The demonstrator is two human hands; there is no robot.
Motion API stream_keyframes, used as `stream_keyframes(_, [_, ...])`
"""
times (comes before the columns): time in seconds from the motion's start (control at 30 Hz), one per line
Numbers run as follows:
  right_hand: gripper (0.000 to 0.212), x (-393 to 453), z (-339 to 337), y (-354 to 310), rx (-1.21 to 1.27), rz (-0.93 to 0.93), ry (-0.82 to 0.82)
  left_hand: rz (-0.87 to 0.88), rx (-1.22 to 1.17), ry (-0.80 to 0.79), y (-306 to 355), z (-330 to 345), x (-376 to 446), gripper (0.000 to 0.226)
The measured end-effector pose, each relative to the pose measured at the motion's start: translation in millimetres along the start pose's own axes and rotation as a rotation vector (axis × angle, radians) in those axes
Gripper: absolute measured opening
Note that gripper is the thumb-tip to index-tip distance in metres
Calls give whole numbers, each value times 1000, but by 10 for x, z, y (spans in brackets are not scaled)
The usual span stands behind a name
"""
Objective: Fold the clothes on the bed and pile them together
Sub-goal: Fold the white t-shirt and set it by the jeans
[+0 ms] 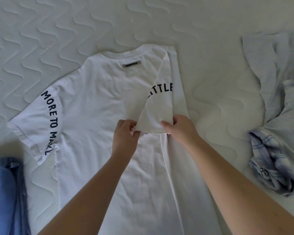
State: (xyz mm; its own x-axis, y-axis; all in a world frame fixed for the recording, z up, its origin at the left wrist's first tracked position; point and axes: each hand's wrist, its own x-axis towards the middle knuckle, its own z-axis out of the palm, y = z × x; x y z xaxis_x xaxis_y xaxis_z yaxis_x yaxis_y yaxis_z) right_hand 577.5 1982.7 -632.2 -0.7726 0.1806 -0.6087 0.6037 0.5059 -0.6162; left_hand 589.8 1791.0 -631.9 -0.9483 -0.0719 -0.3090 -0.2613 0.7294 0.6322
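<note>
White t-shirt [98, 116] lies flat on the quilted mattress [75, 22], collar away from me, grey neck label [131, 64] facing up. Right side of it is folded inward along a long straight crease running from the collar down toward me.

The folded-over right sleeve [158, 102] sits on top of the shirt body as a triangle, point toward the collar, "LITTLE" lettering showing. I have its near edge in both hands. Left hand [125, 138]: fingers curled, pinching the sleeve's left corner. Right hand [180, 128]: thumb on top of the fabric, fingers curled under the right corner, gripping it. Both hands touch the sleeve and sit just beside each other, roughly mid-shirt.

Left of my grip: the other sleeve [41, 126] is still spread out flat, printed "MORE TO MAKE", unfolded.

Far left, near my left forearm: blue denim garment [5, 192], partly out of frame, well apart from the shirt.

Right of my grip: pale grey-blue garment [282, 82] lying loose and rumpled, with a crumpled blue-and-white plaid piece [270, 167] touching its near end. Neither touches the t-shirt.
</note>
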Motion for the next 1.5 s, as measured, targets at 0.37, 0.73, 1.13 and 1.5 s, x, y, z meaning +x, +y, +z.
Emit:
stream_keyframes(0.37, [12, -44, -237, 287, 415, -35, 167, 101, -64, 34, 122, 78, -276, 41])
stream_keyframes(0.73, [19, -114, -202, 440, 34, 39, 191, 293, 305, -38, 15, 190, -330, 33])
stream_keyframes(1.13, [18, -175, -84, 363, 509, 239, -56, 77, 47, -115, 212, 166, 82, 35])
stream_keyframes(1.5, [46, -21, -75, 371, 221, 193, 18, 179, 29, -114, 949, 374, 1458, 43])
